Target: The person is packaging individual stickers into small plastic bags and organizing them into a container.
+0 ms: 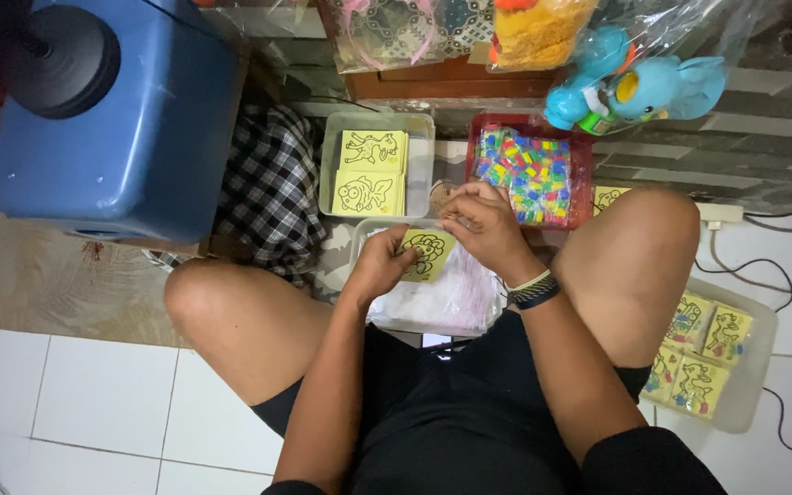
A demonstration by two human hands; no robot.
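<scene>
Seen from the head camera, the person sat on the tiled floor (93,385) with knees spread. The left hand (379,266) was closed on a small yellow card (427,254) with a black outline drawing, held just above a clear tray (359,234) filled with thin plastic sleeves (456,298). The right hand (488,225) hovered at the card's upper edge, its fingers pinched together on something too small to make out. Beyond the hands, a grey tray (419,156) held two more yellow cards (373,170), and beside it a red tray (581,174) was packed with bright little packets (524,174). Another tray of cards (717,367) sat by the right knee. A blue tub (121,119), a checked cloth (272,188) and bagged toys (634,87) crowded the back. With the card gripped only at one side, it could have bent or slipped into the sleeves below, and the tiny pinched item could easily have dropped among them and been lost.
</scene>
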